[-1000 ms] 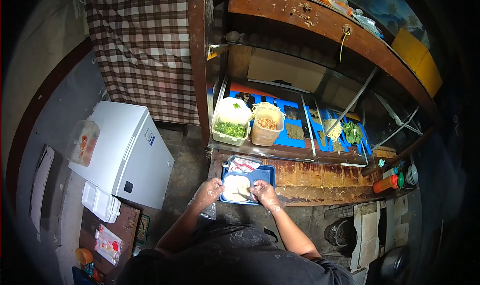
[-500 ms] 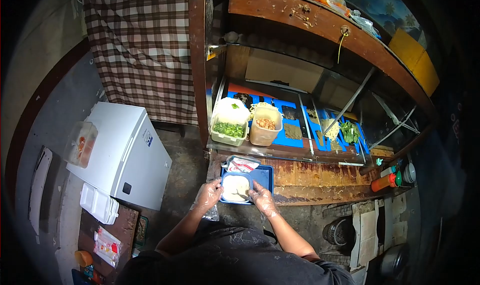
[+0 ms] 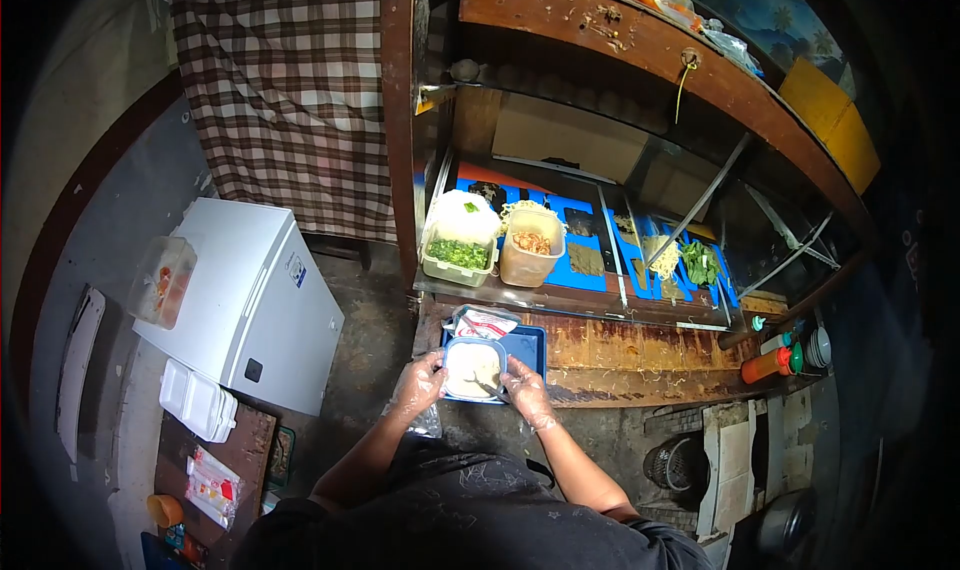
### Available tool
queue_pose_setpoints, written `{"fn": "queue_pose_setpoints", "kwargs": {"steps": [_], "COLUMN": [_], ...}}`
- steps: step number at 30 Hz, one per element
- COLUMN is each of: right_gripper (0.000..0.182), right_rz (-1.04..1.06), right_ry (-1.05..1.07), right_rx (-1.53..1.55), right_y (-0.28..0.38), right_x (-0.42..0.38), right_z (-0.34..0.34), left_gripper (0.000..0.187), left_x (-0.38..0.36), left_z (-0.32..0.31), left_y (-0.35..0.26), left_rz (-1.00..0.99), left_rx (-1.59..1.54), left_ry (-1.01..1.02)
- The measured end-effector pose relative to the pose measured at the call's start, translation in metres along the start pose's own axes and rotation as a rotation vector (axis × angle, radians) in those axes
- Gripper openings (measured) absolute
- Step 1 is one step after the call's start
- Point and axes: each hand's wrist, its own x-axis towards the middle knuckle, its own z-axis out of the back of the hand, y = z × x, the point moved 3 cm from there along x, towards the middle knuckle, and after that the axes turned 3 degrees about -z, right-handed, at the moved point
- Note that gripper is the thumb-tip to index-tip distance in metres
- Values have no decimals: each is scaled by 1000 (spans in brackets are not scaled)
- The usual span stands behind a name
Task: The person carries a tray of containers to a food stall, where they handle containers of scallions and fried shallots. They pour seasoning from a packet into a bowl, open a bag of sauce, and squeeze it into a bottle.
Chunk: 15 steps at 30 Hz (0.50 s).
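Observation:
Both hands wear clear plastic gloves and grip a square plastic tub (image 3: 475, 342) from opposite sides. My left hand (image 3: 418, 383) is closed on its left edge, and my right hand (image 3: 528, 392) on its right edge. Inside the tub lies a white, powdery or pasty food (image 3: 466, 364); a spoon-like utensil (image 3: 489, 386) rests in it near the right side. Beneath and behind the tub is a blue tray (image 3: 530, 344), which also carries a white packet with red print (image 3: 484, 322).
Beyond the tray, a display shelf holds a box of chopped greens (image 3: 461, 254), a tub of brownish food (image 3: 531, 245), noodles (image 3: 662, 257) and leafy greens (image 3: 700, 263). A white chest freezer (image 3: 285, 305) stands left, near foam boxes (image 3: 198, 400). Right are orange bottles (image 3: 758, 371) and a black basket (image 3: 675, 464).
The view has shifted very slightly. The tub sits a touch higher in the picture, still held by both hands; little else differs.

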Motion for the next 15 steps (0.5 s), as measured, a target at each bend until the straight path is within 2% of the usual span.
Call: {"fn": "queue_pose_setpoints", "kwargs": {"steps": [6,8,15], "right_gripper": [53,52,49], "right_rz": [8,54,99], "right_ry": [-15,-39,-80], "right_rx": [34,-76,-167], "right_y": [10,12,16], "right_x": [-8,-10,-19], "right_z": [6,10,24], "left_gripper": [35,36,38], "left_x": [-3,-4,-7], "left_z": [-6,-7,-16], "left_y": [-13,-14,-20], "left_rz": [64,68,68], "left_rx": [-119,-139,-234], "left_ry": [27,24,45]}}
